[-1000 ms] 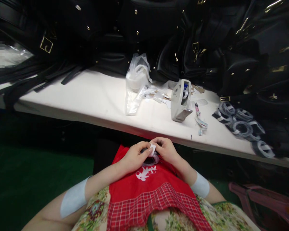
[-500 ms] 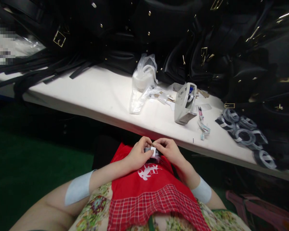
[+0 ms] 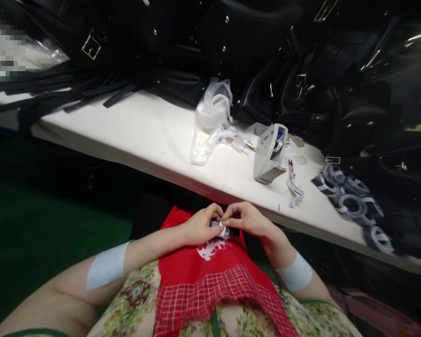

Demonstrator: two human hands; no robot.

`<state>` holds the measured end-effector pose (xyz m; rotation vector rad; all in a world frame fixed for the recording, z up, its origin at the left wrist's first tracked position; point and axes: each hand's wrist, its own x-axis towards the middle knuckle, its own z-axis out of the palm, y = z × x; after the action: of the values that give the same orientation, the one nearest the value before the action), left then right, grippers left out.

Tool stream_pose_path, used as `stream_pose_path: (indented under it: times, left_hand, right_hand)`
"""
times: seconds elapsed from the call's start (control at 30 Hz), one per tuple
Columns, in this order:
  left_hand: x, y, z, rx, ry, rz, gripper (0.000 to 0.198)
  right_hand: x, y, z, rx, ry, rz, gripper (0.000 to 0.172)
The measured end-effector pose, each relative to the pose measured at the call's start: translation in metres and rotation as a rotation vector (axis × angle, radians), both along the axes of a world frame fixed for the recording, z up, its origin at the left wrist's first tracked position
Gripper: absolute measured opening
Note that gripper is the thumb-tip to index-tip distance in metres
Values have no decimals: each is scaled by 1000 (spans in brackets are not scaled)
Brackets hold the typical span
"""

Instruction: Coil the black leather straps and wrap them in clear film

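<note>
Bundle point(image 3: 234, 232), dark, sits just before the counter point(image 3: 133, 135), pinched in the left hand point(image 3: 197, 228). Fingertips of the right hand point(image 3: 250, 219) curl at its white label point(image 3: 222, 229); whether they grip, I cannot tell. Dispenser point(image 3: 264, 158), snips point(image 3: 291, 169) and coils point(image 3: 345, 205) rest on the counter.

Red apron point(image 3: 187, 267) worn over floral clothing point(image 3: 135, 296)
The apron is edged with plaid trim point(image 3: 228, 281) and marked with a white print point(image 3: 206, 252), perhaps an animal; pale-blue forearm coverings point(image 3: 107, 266) are worn on both sides.
</note>
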<state>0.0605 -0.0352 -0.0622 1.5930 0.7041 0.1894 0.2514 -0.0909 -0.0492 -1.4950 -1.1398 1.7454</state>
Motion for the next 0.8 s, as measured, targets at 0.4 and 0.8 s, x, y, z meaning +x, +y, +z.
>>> stream_pose_path:
  times: [0.4, 0.8]
  left_hand:
    - [13, 9, -18, -572, 29, 151, 13]
    - [23, 14, -20, -797, -156, 431, 9]
  right_hand:
    - [-15, -12, 5, 608, -763, 96, 15]
    - [-8, -22, -11, 860, -734, -26, 22]
